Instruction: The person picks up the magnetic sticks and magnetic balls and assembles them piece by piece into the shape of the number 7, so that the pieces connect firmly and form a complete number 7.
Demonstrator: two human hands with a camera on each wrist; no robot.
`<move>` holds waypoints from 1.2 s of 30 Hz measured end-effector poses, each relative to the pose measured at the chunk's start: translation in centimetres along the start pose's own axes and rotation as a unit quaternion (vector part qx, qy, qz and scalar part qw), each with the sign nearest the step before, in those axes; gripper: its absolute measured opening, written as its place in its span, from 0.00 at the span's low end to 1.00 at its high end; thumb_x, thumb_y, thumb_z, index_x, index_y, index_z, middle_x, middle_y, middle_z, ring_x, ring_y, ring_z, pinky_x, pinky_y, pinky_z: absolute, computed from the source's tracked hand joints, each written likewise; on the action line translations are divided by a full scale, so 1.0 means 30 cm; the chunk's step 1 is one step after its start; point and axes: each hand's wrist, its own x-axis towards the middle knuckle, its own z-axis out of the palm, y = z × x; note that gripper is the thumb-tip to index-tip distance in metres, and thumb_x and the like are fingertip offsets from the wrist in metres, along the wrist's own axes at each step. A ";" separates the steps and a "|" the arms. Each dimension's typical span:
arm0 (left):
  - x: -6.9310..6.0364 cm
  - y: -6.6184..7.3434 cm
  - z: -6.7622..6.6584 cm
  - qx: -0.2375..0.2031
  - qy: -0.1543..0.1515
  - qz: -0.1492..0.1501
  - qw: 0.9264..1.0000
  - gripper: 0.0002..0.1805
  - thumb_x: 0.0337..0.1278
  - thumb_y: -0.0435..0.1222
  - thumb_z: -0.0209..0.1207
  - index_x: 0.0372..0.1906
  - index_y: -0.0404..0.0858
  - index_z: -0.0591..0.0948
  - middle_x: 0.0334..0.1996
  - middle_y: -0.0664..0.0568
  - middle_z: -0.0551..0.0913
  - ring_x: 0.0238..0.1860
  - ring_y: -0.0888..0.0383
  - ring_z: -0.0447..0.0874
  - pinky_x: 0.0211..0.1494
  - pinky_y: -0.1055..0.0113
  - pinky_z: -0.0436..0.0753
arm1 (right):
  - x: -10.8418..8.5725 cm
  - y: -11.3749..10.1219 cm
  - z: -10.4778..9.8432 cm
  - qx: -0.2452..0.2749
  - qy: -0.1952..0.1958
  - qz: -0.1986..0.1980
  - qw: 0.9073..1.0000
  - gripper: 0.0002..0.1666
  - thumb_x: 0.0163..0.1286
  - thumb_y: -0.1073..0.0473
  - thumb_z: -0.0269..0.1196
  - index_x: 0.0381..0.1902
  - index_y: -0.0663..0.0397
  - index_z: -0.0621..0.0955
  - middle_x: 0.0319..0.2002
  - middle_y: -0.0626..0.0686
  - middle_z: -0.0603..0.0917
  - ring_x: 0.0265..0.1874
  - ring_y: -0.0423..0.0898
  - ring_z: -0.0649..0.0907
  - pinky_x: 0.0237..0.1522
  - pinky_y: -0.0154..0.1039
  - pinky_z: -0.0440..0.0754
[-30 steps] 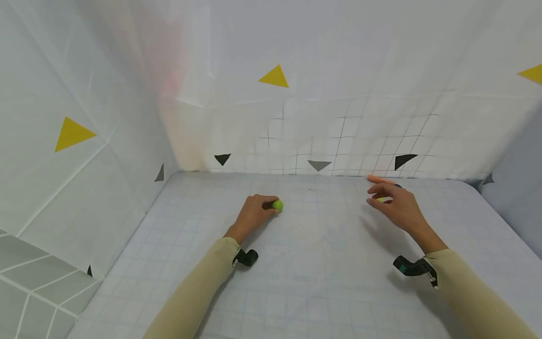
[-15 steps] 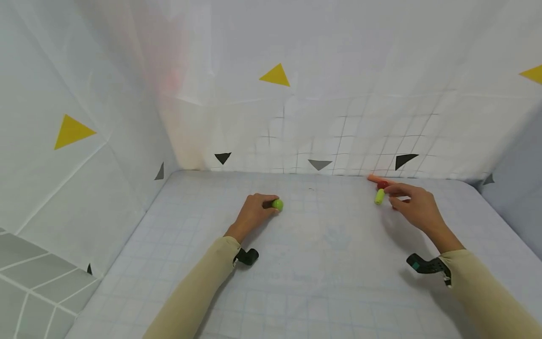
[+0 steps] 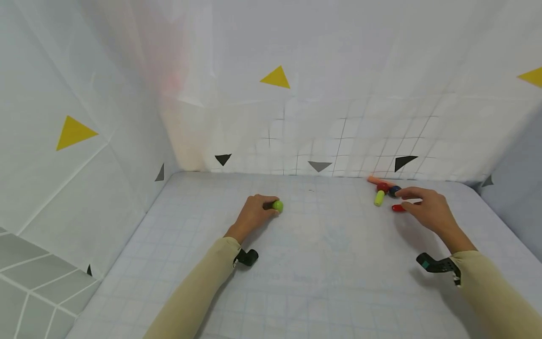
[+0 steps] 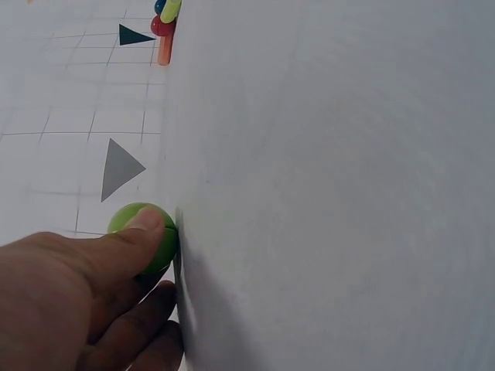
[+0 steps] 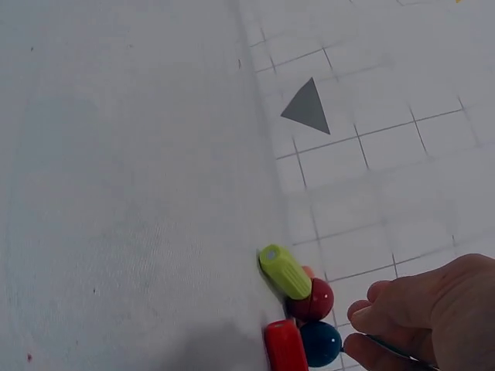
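High-set head view looks forward and down over the bench (image 3: 317, 259); close wrist views look past left hand (image 4: 77, 297), eight o'clock, and right hand (image 5: 433, 313), four o'clock, sharing the red ball (image 5: 319, 298).

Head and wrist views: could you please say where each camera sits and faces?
Head: worn there, looking forward and down on white table; left hand, right hand, beige sleeves show.
Left wrist: on it, facing its hand and glossy green ball.
Right wrist: likewise, facing red cylinder and hand.
Both wrist views share a maroon ball.

On table (image 3: 313, 263): ball (image 3: 278, 206) in left hand (image 3: 253, 211); well right, stick (image 3: 374, 180) behind two balls (image 3: 382, 187), two cylinders (image 3: 379, 198) before, right hand (image 3: 428, 210) beside, contact unclear.
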 end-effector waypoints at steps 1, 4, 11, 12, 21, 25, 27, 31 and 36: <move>0.000 0.000 0.000 0.000 0.000 -0.001 1.000 0.24 0.61 0.36 0.73 0.62 0.42 0.86 0.59 0.46 0.84 0.65 0.47 0.76 0.72 0.53 0.70 | -0.001 0.008 -0.002 -0.002 -0.003 0.000 1.000 0.18 0.74 0.66 0.64 0.59 0.66 0.83 0.57 0.72 0.81 0.56 0.72 0.77 0.53 0.69 0.79; 0.000 -0.002 0.002 -0.001 -0.001 -0.002 1.000 0.24 0.61 0.36 0.73 0.62 0.42 0.86 0.59 0.46 0.84 0.65 0.47 0.76 0.72 0.53 0.70 | 0.000 0.034 -0.006 -0.004 -0.011 0.002 1.000 0.18 0.73 0.67 0.64 0.59 0.66 0.83 0.59 0.74 0.79 0.59 0.72 0.73 0.55 0.71 0.76; 0.000 -0.002 0.003 0.000 -0.001 0.001 1.000 0.24 0.61 0.35 0.73 0.63 0.41 0.86 0.59 0.46 0.84 0.65 0.47 0.76 0.71 0.53 0.71 | 0.004 0.087 -0.002 0.002 -0.033 0.007 0.999 0.19 0.73 0.66 0.64 0.60 0.63 0.83 0.62 0.74 0.76 0.62 0.73 0.70 0.58 0.73 0.73; -0.001 -0.001 0.002 -0.001 0.000 0.001 1.000 0.24 0.61 0.35 0.73 0.63 0.41 0.86 0.59 0.46 0.84 0.65 0.47 0.77 0.71 0.53 0.71 | 0.004 0.094 -0.001 0.004 -0.038 0.008 0.999 0.19 0.73 0.66 0.64 0.60 0.63 0.83 0.62 0.74 0.76 0.63 0.74 0.69 0.59 0.73 0.72; -0.005 0.006 0.000 -0.002 0.001 -0.005 1.000 0.24 0.62 0.35 0.73 0.63 0.41 0.85 0.59 0.46 0.84 0.65 0.47 0.77 0.71 0.53 0.71 | 0.006 0.139 0.009 0.010 -0.056 0.013 0.998 0.21 0.74 0.63 0.64 0.62 0.64 0.82 0.64 0.76 0.74 0.63 0.74 0.69 0.59 0.74 0.71; -0.005 0.006 0.001 -0.002 0.001 -0.008 1.000 0.24 0.62 0.35 0.73 0.63 0.41 0.85 0.59 0.46 0.84 0.65 0.47 0.76 0.71 0.53 0.71 | 0.006 0.150 0.013 0.011 -0.064 0.019 0.998 0.22 0.74 0.61 0.64 0.62 0.64 0.82 0.63 0.76 0.74 0.63 0.74 0.70 0.59 0.73 0.72; -0.004 0.005 0.002 0.000 0.000 -0.007 1.000 0.24 0.62 0.35 0.73 0.63 0.41 0.85 0.59 0.46 0.84 0.65 0.47 0.76 0.71 0.53 0.71 | 0.007 0.154 0.013 0.012 -0.068 0.022 0.997 0.22 0.74 0.61 0.65 0.63 0.65 0.81 0.63 0.76 0.74 0.62 0.74 0.69 0.58 0.73 0.73; -0.002 0.005 0.002 0.002 -0.001 -0.008 1.000 0.24 0.63 0.36 0.72 0.64 0.42 0.85 0.59 0.46 0.84 0.65 0.48 0.76 0.71 0.54 0.71 | 0.012 0.162 0.016 0.013 -0.072 0.023 0.997 0.23 0.74 0.62 0.65 0.64 0.65 0.80 0.63 0.76 0.74 0.62 0.74 0.70 0.56 0.72 0.75; -0.002 0.004 0.003 0.005 -0.002 -0.011 1.000 0.24 0.63 0.36 0.72 0.64 0.42 0.85 0.60 0.47 0.84 0.66 0.48 0.76 0.71 0.54 0.71 | 0.016 0.182 0.034 0.022 -0.061 0.027 0.998 0.23 0.73 0.62 0.67 0.63 0.65 0.81 0.61 0.74 0.76 0.58 0.74 0.73 0.48 0.65 0.82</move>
